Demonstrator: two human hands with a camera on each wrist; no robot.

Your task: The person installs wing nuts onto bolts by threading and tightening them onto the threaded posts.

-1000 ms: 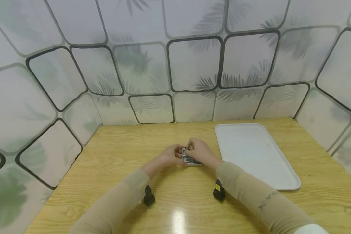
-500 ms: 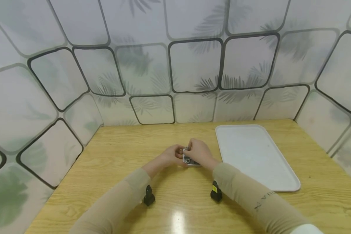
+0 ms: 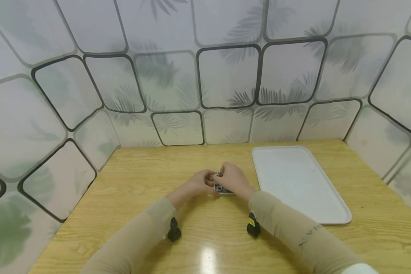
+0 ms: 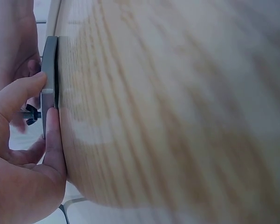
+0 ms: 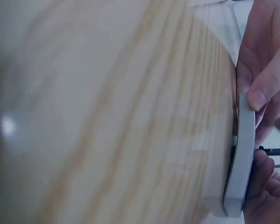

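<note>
A small grey metal plate [image 3: 227, 193] with a round raised ring lies on the table. My left hand [image 3: 198, 182] grips its left end, thumb on the near edge and fingers on the far side. From the plate rises a threaded bolt [image 5: 275, 151]. In the left wrist view a black wing nut [image 4: 32, 114] sits on that bolt. Over the plate, my right hand [image 3: 234, 177] has its fingers curled in at the wing nut and seems to pinch it. The exact contact is partly hidden behind the fingers.
A white tray [image 3: 294, 179] lies to the right on the wooden table [image 3: 150, 167]. Black wrist cameras hang under both forearms. Behind and beside the table stand patterned fabric walls [image 3: 178, 83].
Between the first and middle frames my right hand and forearm shift slightly inward, covering more of the plate. The left hand and plate stay nearly in place.
</note>
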